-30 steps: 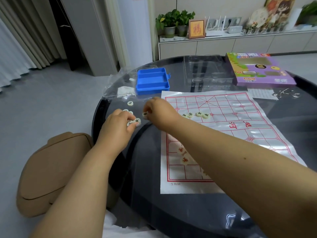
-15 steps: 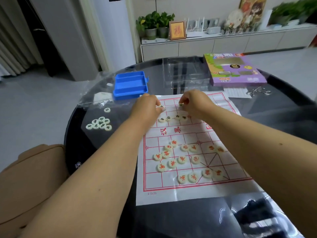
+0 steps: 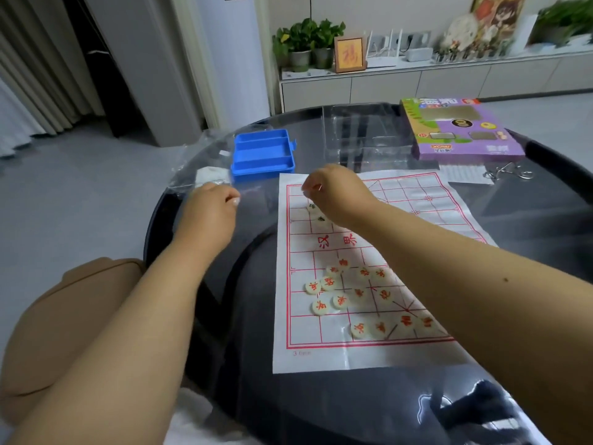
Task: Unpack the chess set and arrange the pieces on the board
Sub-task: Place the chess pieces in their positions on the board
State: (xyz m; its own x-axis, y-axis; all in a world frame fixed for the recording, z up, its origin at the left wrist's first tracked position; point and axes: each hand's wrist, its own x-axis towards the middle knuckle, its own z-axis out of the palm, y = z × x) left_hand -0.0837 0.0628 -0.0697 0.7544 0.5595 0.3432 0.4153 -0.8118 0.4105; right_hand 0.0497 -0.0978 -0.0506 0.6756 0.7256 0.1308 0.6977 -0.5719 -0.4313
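On the round dark glass table (image 3: 529,220), a purple cardboard game box (image 3: 462,130) lies at the far right, with a clear plastic insert tray (image 3: 362,130) beside it and a small metal wire puzzle (image 3: 510,173) just in front. A crumpled clear plastic bag (image 3: 199,165) sits at the far left edge, next to an open blue plastic case (image 3: 263,154); its shallow compartments show only blue. A tan padded seat (image 3: 64,316) stands below the table's left rim.

The white paper board with a red grid (image 3: 369,358) lies flat in the middle of the table. The right forearm crosses it on a slant and hides part of the far half. Round cream pieces with red characters (image 3: 359,297) are scattered loosely over the near half, not set in rows. Two cream pieces with dark characters (image 3: 316,213) lie on the far half, just under the right hand (image 3: 337,194).

That hand hovers over the board's far left corner, fingers curled with tips drawn together; I cannot tell whether they pinch a piece. The left hand (image 3: 208,210) is off the board over bare glass, fingers curled under; what they hold, if anything, is hidden.
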